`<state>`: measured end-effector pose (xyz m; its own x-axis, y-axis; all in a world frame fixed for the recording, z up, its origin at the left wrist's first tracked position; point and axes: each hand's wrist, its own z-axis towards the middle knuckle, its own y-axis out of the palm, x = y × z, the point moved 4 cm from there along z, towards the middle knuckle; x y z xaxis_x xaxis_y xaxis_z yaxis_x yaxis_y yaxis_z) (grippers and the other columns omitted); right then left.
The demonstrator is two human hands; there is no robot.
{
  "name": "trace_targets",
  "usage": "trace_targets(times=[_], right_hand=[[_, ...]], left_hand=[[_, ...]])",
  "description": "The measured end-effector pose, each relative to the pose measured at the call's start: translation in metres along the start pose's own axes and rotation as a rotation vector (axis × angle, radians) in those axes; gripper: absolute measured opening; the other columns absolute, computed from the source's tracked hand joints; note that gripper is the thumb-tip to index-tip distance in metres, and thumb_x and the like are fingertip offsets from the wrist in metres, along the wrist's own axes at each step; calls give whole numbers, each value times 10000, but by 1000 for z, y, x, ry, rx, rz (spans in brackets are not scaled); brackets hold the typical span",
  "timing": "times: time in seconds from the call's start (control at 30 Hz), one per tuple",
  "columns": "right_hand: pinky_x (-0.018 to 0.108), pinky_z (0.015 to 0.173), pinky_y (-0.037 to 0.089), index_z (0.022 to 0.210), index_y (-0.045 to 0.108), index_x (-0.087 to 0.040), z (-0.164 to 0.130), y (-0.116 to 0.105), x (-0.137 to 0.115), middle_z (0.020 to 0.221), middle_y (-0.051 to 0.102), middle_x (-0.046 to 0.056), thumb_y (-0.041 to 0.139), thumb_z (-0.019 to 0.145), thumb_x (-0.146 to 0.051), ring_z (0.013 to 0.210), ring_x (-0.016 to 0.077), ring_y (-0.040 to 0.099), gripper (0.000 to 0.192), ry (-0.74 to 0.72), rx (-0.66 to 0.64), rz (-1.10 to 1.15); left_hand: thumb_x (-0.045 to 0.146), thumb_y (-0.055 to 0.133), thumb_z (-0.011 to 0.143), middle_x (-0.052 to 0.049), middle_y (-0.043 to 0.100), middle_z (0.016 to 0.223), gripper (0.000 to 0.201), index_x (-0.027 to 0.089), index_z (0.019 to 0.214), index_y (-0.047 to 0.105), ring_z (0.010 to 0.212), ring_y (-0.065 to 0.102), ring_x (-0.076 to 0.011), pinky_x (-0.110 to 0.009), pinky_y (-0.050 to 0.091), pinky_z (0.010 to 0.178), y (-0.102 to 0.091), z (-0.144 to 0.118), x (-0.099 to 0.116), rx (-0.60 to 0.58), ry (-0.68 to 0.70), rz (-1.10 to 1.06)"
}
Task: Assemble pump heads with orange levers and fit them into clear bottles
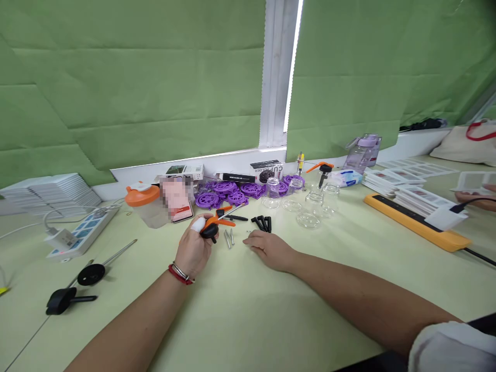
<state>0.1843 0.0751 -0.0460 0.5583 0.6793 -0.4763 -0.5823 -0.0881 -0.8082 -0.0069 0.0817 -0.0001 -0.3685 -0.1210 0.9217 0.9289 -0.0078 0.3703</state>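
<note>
From the head camera, the left hand (pixel 192 251) sits near the middle of the pale green table (pixel 248 320), fingers clenched around the black handle of an orange-and-black screwdriver (pixel 217 223) whose shaft points toward 2 o'clock. A white bandage wraps the left thumb and a red band circles the wrist. At 3 o'clock of that hand, the right hand (pixel 269 248) rests palm down on the table, fingers released and holding nothing. Between the two hands lie a few small silver metal screws (pixel 229 238). Just beyond the right hand, at 12 o'clock, is a cluster of short black plastic pegs (pixel 262 222). Further back at 12 o'clock lie purple plastic gear wheels (pixel 228 194), and at 1 o'clock clear glass jars (pixel 309 209). At 9 o'clock of the left hand lies a white power strip (pixel 83 232); at 3 o'clock, well apart, a long orange tray (pixel 418 223).
</note>
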Motion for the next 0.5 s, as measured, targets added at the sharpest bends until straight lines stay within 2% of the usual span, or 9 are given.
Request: trace_targets(times=[0.1, 0.2, 0.3, 0.4, 0.5], right_hand=[[321, 781, 461, 1189, 571, -158, 12, 9, -11, 1169, 581, 118, 402, 872, -82, 959, 197, 560, 367, -173, -69, -350], [344, 765, 446, 1211, 528, -114, 27, 16, -25, 1184, 574, 151, 399, 891, -98, 981, 221, 533, 346, -363, -114, -575], [340, 725, 422, 1161, 539, -97, 39, 22, -35, 1097, 610, 159, 372, 923, -127, 940, 216, 536, 292, -474, -141, -684], [324, 673, 395, 1026, 580, -87, 45, 27, -39, 908, 639, 141, 372, 924, -120, 849, 202, 547, 234, -525, -193, -736], [323, 655, 380, 912, 597, -82, 45, 31, -40, 829, 626, 128, 371, 908, -88, 791, 196, 546, 227, -574, -211, -769]], left_hand=[[315, 482, 814, 12, 531, 664, 169, 170, 872, 546, 566, 508, -118, -255, 391, 567, -4, 1, -5, 22, 37, 10], [323, 469, 817, 15, 536, 661, 166, 188, 875, 545, 572, 512, -122, -254, 383, 558, -6, 1, -11, 24, 33, 60], [326, 459, 811, 14, 538, 665, 172, 196, 884, 545, 575, 512, -126, -257, 377, 551, -11, 3, -14, 45, 33, 106], [328, 453, 801, 20, 532, 658, 168, 204, 873, 541, 561, 505, -127, -259, 371, 542, -15, 6, -15, 70, 42, 131], [316, 457, 794, 25, 520, 645, 154, 204, 866, 535, 554, 499, -124, -255, 364, 535, -17, 8, -17, 77, 45, 112]])
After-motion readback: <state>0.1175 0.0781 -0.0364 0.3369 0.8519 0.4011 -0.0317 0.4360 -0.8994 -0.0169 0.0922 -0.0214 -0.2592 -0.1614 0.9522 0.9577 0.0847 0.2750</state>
